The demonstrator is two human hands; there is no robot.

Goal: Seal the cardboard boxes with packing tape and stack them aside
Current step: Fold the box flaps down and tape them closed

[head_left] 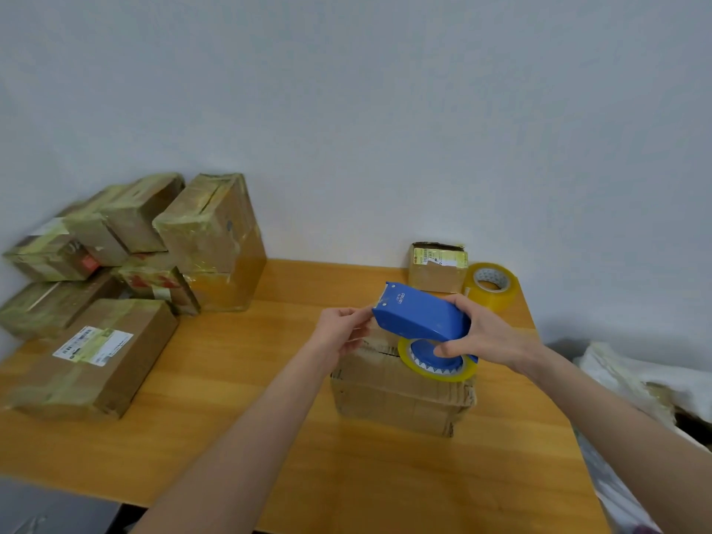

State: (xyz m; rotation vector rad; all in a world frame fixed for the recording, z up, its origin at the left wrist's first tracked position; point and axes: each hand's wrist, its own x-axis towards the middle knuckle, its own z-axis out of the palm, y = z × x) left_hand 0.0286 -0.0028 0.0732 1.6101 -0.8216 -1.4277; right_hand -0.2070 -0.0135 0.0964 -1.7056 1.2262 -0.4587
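Cardboard boxes (135, 260), taped, lie stacked at left, but the box (400, 395) in front seems not yet sealed: above it the right hand (487, 335) grips the dispenser (420, 316) and the left hand (341, 335) pinches the tape (443, 375) at its mouth.

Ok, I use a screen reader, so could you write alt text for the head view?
A person's right hand holds a blue tape dispenser over a cardboard box on a wooden table, while the left hand pinches at the dispenser's front end. Taped boxes are piled at the left; a spare tape roll sits at the back.
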